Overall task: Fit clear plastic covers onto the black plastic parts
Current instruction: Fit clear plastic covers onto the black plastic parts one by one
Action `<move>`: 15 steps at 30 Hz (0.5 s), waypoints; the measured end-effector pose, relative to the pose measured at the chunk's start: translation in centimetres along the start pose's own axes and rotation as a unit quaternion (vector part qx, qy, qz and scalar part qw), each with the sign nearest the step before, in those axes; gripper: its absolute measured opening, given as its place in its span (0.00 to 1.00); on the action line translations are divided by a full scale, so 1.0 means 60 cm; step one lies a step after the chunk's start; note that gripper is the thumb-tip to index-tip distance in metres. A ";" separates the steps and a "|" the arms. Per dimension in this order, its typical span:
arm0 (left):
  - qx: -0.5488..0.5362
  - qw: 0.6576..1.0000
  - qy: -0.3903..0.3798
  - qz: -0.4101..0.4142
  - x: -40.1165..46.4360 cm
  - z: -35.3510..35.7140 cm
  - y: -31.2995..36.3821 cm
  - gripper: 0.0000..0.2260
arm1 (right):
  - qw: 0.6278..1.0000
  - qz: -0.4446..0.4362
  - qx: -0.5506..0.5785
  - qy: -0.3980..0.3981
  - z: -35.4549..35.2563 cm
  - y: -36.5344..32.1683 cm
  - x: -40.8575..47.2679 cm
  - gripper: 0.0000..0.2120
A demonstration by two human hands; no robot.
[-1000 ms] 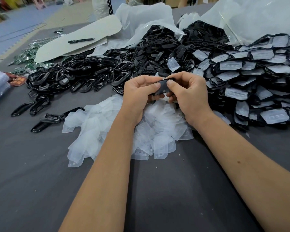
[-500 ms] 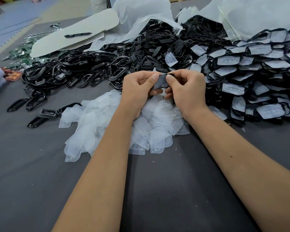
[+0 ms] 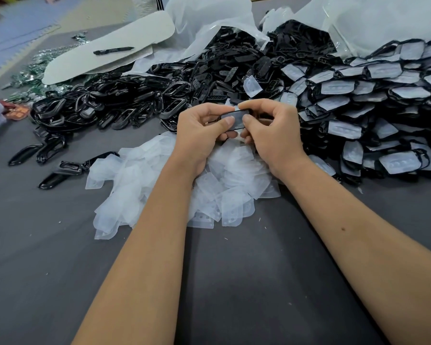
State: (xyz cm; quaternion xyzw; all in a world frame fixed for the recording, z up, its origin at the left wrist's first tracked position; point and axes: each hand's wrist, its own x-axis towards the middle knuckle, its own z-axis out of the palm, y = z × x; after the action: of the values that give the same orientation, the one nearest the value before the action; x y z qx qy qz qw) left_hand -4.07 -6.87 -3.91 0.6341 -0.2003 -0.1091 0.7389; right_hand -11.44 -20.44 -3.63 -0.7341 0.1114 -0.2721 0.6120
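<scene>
My left hand (image 3: 199,130) and my right hand (image 3: 271,130) together hold one black plastic part (image 3: 237,120) with a clear cover lying on its face, above the table. Both thumbs press on the cover from the near side while the fingers curl behind the part. Under my hands lies a heap of loose clear covers (image 3: 159,185). A big pile of bare black parts (image 3: 139,100) spreads behind and to the left. At the right sits a stack of black parts with covers on them (image 3: 373,100).
The grey table (image 3: 234,282) extends toward me. A white board (image 3: 105,48) with a black pen (image 3: 113,50) lies at the back left. Crumpled clear plastic bags (image 3: 373,18) rise at the back. A few stray black parts (image 3: 55,155) lie at the left.
The held part has turned so its covered face shows more toward me, and my thumbs have shifted on it. The view has drifted slightly; the piles have not moved.
</scene>
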 end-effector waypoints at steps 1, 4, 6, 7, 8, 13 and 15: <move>-0.007 1.000 -0.009 -0.010 0.000 -0.002 0.002 0.08 | 1.000 -0.004 0.001 0.001 0.000 -0.001 -0.001 0.11; -0.039 0.998 -0.020 -0.054 -0.001 -0.004 0.012 0.08 | 1.000 -0.012 0.017 -0.004 0.001 -0.004 -0.005 0.15; -0.054 0.996 -0.009 -0.074 0.000 -0.003 0.017 0.08 | 0.999 -0.015 0.031 -0.016 0.002 -0.008 -0.006 0.18; -0.059 0.995 -0.001 -0.078 0.000 -0.002 0.018 0.09 | 0.999 -0.018 0.035 -0.020 0.001 -0.009 -0.006 0.18; -0.064 0.995 0.006 -0.082 0.001 0.000 0.019 0.09 | 0.999 -0.024 0.030 -0.020 0.000 -0.011 -0.006 0.18; -0.070 0.992 0.040 -0.096 0.002 0.001 0.019 0.08 | 0.979 -0.146 -0.142 -0.027 0.002 -0.017 -0.010 0.07; -0.088 0.989 0.049 -0.106 0.004 -0.005 0.021 0.08 | 0.960 -0.195 -0.190 -0.070 0.000 -0.019 -0.011 0.11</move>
State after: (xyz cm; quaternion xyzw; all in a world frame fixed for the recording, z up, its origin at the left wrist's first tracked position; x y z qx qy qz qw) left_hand -3.85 -6.48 -2.64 0.5892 -0.0847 -0.1727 0.7847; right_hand -12.20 -19.88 -2.69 -0.8614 -0.0275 -0.3080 0.4028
